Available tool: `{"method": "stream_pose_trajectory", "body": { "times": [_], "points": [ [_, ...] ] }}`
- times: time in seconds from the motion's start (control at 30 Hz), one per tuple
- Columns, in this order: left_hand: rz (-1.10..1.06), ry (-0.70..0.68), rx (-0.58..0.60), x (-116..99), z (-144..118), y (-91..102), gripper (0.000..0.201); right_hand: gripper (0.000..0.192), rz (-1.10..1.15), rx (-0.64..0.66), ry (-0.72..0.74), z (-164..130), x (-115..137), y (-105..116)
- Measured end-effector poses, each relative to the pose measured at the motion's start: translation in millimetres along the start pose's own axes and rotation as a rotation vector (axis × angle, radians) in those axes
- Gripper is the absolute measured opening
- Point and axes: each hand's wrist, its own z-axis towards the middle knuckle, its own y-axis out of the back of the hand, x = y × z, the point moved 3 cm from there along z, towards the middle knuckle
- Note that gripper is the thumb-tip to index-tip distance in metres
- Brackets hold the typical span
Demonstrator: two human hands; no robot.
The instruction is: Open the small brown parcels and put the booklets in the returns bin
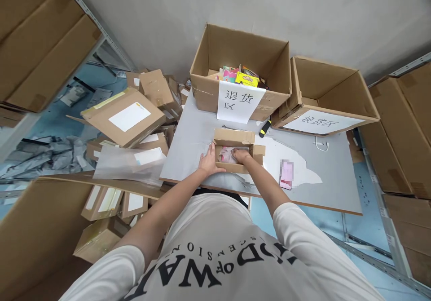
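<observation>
A small opened cardboard box [232, 168] lies on the grey table near its front edge, its flaps folded out. My left hand [209, 161] grips the box's left front corner, with the thumb along the front and the fingers at the left wall. Inside the box is a pink item in clear plastic wrap [226, 155]. My right hand [241, 154] reaches into the box, its fingers closed on the wrap at the item's right side. The item's exact kind is hidden by the wrap and my hand.
Behind stand two large open cartons: one [205, 96] holding colourful packages, another [330, 121] with a paper sign. A yellow-black box cutter [265, 128], a phone [286, 175] and a white cable [321, 146] lie on the table [336, 188]. Parcels [123, 117] pile up left.
</observation>
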Motion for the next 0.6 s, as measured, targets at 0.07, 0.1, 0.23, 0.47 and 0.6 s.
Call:
{"method": "stream_pose_trajectory", "body": {
  "times": [0.07, 0.1, 0.23, 0.47, 0.6],
  "points": [
    [-0.002, -0.004, -0.002, 0.3, 0.1, -0.4, 0.143, 0.044, -0.022, -0.029, 0.042, 4.7, 3.8, 0.3],
    [-0.004, -0.006, -0.003, 0.4, 0.1, -0.6, 0.143, 0.046, -0.032, -0.046, 0.071, 7.1, 6.0, 0.4],
    [-0.014, -0.014, -0.004, 0.5, 0.5, -0.8, 0.142, 0.048, -0.153, -0.142, 0.291, 17.6, 14.3, 0.4],
    [-0.014, 0.005, 0.010, -0.9, 2.3, 0.3, 0.144, 0.076, -0.374, 0.000, 0.530, 32.7, -0.2, -6.6],
    [-0.015, 0.011, 0.003, -0.2, 2.3, -0.4, 0.143, 0.101, -0.390, 0.030, 0.472, 35.7, -0.5, -11.9]
  ]
}}
